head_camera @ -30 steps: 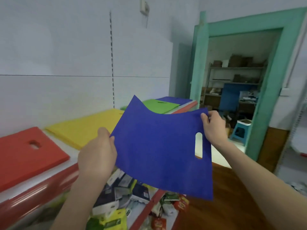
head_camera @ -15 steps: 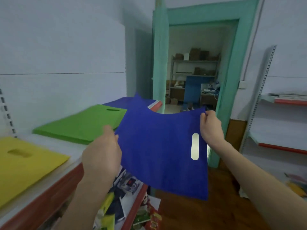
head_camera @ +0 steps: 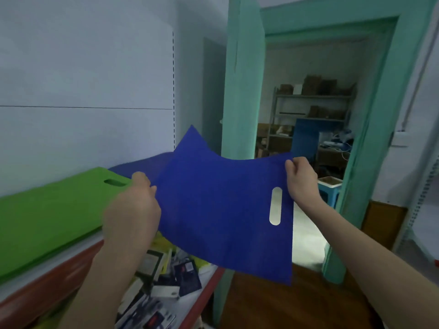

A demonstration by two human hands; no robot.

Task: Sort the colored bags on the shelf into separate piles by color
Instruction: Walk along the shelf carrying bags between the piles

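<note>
Bag (head_camera: 221,210), blue, between left hand (head_camera: 133,210), right hand (head_camera: 301,184)

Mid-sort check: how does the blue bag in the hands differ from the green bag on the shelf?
The blue bag is up in the air, gripped at its edges by the left hand and right hand; the green bag lies on the shelf. The blue bag sags along its top edge; the green bag is flat. Light shows through the blue bag's slot; the green bag's looks dark. Both have one oblong handle slot.
</note>
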